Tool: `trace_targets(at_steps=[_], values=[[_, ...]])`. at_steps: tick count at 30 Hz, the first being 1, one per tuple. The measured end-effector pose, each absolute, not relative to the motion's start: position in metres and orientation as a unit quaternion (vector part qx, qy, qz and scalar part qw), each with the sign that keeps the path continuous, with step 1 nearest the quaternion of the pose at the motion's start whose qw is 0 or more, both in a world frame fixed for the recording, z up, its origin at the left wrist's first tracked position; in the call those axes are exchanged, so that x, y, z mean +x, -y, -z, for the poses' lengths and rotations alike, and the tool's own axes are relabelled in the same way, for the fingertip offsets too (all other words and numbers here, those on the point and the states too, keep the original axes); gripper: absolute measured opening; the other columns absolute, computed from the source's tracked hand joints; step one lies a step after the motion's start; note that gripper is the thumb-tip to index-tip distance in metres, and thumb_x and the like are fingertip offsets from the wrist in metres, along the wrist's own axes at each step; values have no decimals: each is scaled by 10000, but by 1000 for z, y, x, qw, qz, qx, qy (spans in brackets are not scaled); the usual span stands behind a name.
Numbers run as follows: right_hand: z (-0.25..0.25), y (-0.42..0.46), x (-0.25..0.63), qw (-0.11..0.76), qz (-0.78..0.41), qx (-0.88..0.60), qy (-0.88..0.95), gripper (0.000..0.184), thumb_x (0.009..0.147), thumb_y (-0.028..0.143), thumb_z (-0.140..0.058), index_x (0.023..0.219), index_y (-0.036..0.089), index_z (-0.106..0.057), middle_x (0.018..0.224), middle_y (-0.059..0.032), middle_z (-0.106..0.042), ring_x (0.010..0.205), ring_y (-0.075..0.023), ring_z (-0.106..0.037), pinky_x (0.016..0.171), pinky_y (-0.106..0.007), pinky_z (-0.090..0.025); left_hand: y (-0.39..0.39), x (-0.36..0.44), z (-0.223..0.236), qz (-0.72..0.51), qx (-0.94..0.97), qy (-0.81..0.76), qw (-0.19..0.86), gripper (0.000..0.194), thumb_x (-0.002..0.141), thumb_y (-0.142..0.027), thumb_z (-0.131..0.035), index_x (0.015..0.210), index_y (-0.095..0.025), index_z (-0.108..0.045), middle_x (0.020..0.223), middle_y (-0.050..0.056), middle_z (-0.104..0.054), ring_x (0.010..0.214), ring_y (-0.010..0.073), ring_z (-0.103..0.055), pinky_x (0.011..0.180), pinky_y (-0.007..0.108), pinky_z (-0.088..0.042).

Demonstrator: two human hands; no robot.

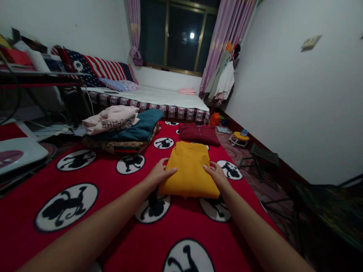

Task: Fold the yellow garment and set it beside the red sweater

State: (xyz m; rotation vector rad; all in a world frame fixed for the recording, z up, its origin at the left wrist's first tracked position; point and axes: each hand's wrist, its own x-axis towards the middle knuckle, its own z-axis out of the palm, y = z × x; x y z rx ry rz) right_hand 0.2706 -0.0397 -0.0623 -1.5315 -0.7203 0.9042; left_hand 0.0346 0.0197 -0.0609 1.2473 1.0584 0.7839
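A folded yellow garment [189,170] is held between my two hands, just above or on the red blanket [110,196]; I cannot tell whether it touches. My left hand [159,173] grips its left side, thumb on top and fingers at the edge and beneath. On the opposite side my right hand [216,174] pinches the edge the same way. Behind it lies a folded dark red garment [198,134]. To the left rises a stack of folded clothes: a pale pink one [113,118] on top, a teal one [132,128] under it, and a brown patterned one [121,145] at the bottom.
A low bed [159,96] with pillows stands by the window. On the right floor are a small yellow stool [239,136], a folding stool [263,155] and a dark camouflage chair [326,211]. A cluttered desk [36,73] is at the left. Clothes [224,81] hang by the curtain.
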Motion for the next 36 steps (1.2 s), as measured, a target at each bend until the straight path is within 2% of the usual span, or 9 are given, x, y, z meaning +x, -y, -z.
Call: trace_targets(at_steps=[3, 6, 10, 14, 19, 22, 26, 32, 36], values=[[68, 47, 272, 556, -355, -660, 358, 512, 647, 257, -668, 1130, 202, -510, 915, -72, -674, 860, -259, -667, 801, -430, -540, -9, 26, 75, -340, 616, -441, 556, 751, 694, -279, -745, 1342, -147, -389, 916, 89, -701, 829, 240, -685, 725, 333, -532], [54, 61, 264, 514, -188, -685, 480, 562, 681, 265, -621, 1220, 168, -498, 1156, -137, -616, 1041, -284, -611, 932, -492, -481, 0, 15, 65, -311, 726, -464, 401, 629, 726, -239, -678, 1312, -159, -462, 884, 70, -683, 843, 255, -670, 772, 383, -525], [35, 71, 236, 416, 12, -630, 656, 556, 808, 217, -481, 1357, 142, -436, 1394, -142, -479, 1318, -243, -407, 1124, -455, -301, 12, 26, 36, -334, 832, -404, 182, 426, 792, -226, -588, 1217, -196, -582, 1159, 97, -619, 1121, 262, -570, 995, 405, -433], [43, 48, 216, 245, -10, -657, 713, 573, 888, 219, -362, 1448, 98, -340, 1523, -140, -325, 1429, -250, -231, 1151, -488, -221, 9, 68, 37, -280, 884, -306, 216, 500, 946, -298, -358, 1412, -125, -410, 1455, 124, -436, 1352, 207, -387, 1133, 352, -294], [56, 0, 228, 86, -8, -720, 688, 561, 960, 327, -281, 1498, 170, -259, 1591, -54, -128, 1466, -262, -33, 1144, -572, -108, -31, 91, 66, -156, 884, -392, 202, 643, 970, -525, -198, 1498, -161, -253, 1577, 89, -182, 1461, 240, -122, 1178, 460, -130], [55, -19, 237, 81, 1, -745, 662, 557, 968, 403, -282, 1508, 276, -223, 1598, -7, -93, 1465, -279, -16, 1134, -590, -105, -56, 90, 73, -147, 879, -427, 150, 631, 964, -550, -194, 1491, -213, -277, 1585, 65, -145, 1464, 237, -106, 1171, 498, -116], [53, -37, 243, 99, -15, -765, 636, 544, 955, 457, -307, 1484, 336, -274, 1589, -26, -173, 1449, -304, -130, 1098, -609, -195, -76, 93, 75, -152, 869, -459, 108, 579, 972, -478, -229, 1483, -215, -293, 1584, 43, -161, 1462, 221, -133, 1160, 515, -167], [55, -52, 250, 154, -34, -776, 610, 570, 932, 526, -319, 1430, 258, -388, 1484, -63, -401, 1369, -268, -319, 1091, -511, -287, -92, 100, 77, -166, 851, -490, 90, 582, 962, -466, -260, 1476, -199, -316, 1571, 52, -222, 1440, 244, -213, 1167, 485, -170], [57, -49, 252, 179, -51, -784, 592, 623, 929, 548, -307, 1443, 202, -361, 1513, -83, -353, 1392, -246, -281, 1111, -481, -266, -89, 96, 77, -156, 850, -493, 97, 640, 955, -500, -246, 1492, -153, -268, 1580, 82, -174, 1444, 250, -200, 1170, 481, -157]])
